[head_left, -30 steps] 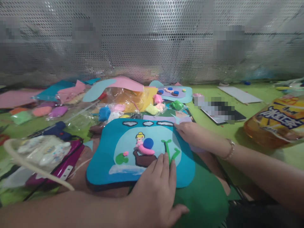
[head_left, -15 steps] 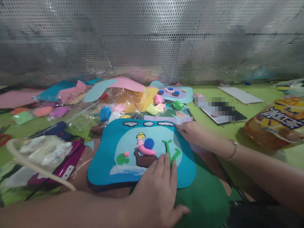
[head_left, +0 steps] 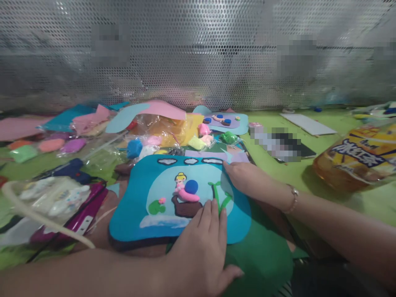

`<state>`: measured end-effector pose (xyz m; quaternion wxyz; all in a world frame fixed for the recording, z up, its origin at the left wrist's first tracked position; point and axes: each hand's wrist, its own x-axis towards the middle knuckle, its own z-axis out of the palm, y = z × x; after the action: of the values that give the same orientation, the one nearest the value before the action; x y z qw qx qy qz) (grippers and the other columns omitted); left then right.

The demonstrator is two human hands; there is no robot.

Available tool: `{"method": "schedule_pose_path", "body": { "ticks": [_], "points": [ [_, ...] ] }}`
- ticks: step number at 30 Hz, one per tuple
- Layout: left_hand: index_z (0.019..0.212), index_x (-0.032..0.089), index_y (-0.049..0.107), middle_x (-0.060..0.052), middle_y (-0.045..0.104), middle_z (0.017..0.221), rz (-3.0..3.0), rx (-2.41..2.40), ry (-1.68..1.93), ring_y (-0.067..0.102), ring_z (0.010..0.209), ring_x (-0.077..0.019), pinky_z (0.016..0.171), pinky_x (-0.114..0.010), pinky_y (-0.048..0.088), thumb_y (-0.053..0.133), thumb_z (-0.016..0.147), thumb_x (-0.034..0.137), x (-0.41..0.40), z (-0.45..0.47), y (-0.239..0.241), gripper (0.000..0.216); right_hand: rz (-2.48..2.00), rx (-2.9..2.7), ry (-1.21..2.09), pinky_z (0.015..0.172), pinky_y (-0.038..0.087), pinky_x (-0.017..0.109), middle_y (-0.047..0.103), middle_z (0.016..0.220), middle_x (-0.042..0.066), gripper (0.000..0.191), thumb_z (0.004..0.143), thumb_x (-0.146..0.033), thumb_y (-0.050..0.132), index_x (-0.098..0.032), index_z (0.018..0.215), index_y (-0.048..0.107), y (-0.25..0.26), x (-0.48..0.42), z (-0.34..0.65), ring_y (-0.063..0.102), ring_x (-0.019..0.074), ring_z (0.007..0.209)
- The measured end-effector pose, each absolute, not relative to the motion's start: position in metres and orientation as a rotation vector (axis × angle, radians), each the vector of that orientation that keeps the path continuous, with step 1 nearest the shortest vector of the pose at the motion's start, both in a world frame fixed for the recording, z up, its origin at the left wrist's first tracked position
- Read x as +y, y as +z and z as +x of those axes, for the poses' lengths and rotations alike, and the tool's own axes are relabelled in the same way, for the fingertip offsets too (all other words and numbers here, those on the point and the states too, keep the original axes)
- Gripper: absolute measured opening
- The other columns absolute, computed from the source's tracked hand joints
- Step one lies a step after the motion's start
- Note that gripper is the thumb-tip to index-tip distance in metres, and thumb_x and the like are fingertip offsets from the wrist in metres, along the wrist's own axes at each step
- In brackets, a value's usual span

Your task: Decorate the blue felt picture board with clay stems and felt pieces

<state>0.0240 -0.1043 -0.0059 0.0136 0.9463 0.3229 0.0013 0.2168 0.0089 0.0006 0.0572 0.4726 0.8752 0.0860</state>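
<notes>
A blue foam-sheet picture (head_left: 130, 206) with rounded corners lies before me, with a pale blue panel. On it are a pink clay snail (head_left: 188, 195) with a blue shell, a brown piece (head_left: 185, 208), a green plant (head_left: 215, 194), a lily pad with a pink flower, and dark-rimmed white clouds (head_left: 191, 161). My left hand (head_left: 201, 235) rests flat on the lower right of the picture, fingers stretched over the plant's base, thumb apart. At the upper right corner, my right hand (head_left: 244, 176) has its fingers curled against the picture's edge; its fingertips are partly hidden.
A green sheet (head_left: 262, 251) lies under the picture. Behind are bagged clay lumps (head_left: 135, 148) and a smaller clay picture (head_left: 225, 120). A magenta power strip (head_left: 85, 214), a cable (head_left: 37, 214) and a blue glue gun (head_left: 72, 170) lie left; a tea bottle (head_left: 349, 161) lies right.
The whole view has shifted slightly, so things appear a little further left. Both hands keep their places on the picture.
</notes>
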Motion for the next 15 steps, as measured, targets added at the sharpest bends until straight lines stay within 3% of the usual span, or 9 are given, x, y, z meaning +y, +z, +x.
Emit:
{"method": "schedule_pose_path", "body": {
  "ticks": [5, 11, 15],
  "points": [
    [0.135, -0.007, 0.034, -0.039, 0.027, 0.135, 2.948, 1.017, 0.0, 0.029, 0.126, -0.0481, 0.097, -0.053, 0.035, 0.027, 0.09, 0.058, -0.1037, 0.0246, -0.0039, 0.079, 1.429, 2.651, 0.21, 0.053, 0.033, 0.028, 0.063, 0.08, 0.011, 0.04, 0.088, -0.008, 0.028, -0.001, 0.126, 0.039, 0.0002, 0.009, 0.2193, 0.057, 0.0185, 0.065],
    [0.133, -0.009, 0.035, -0.04, 0.028, 0.133, 3.001, 0.987, 0.031, 0.03, 0.125, -0.0491, 0.096, -0.054, 0.036, 0.027, 0.09, 0.057, -0.1035, 0.0248, -0.0084, 0.079, 1.401, 2.7, 0.213, 0.05, 0.029, 0.029, 0.061, 0.072, 0.007, 0.028, 0.091, -0.01, 0.028, -0.007, 0.108, 0.05, 0.0008, 0.0019, 0.2202, 0.053, 0.0162, 0.057],
    [0.134, -0.009, 0.035, -0.04, 0.028, 0.133, 2.984, 0.995, 0.0, 0.03, 0.125, -0.0492, 0.096, -0.054, 0.035, 0.028, 0.09, 0.057, -0.1023, 0.0257, -0.0076, 0.079, 1.42, 2.667, 0.211, 0.048, 0.028, 0.028, 0.061, 0.071, 0.008, 0.027, 0.092, -0.011, 0.028, -0.008, 0.106, 0.051, 0.0038, 0.0007, 0.215, 0.054, 0.0154, 0.056]
  ]
}}
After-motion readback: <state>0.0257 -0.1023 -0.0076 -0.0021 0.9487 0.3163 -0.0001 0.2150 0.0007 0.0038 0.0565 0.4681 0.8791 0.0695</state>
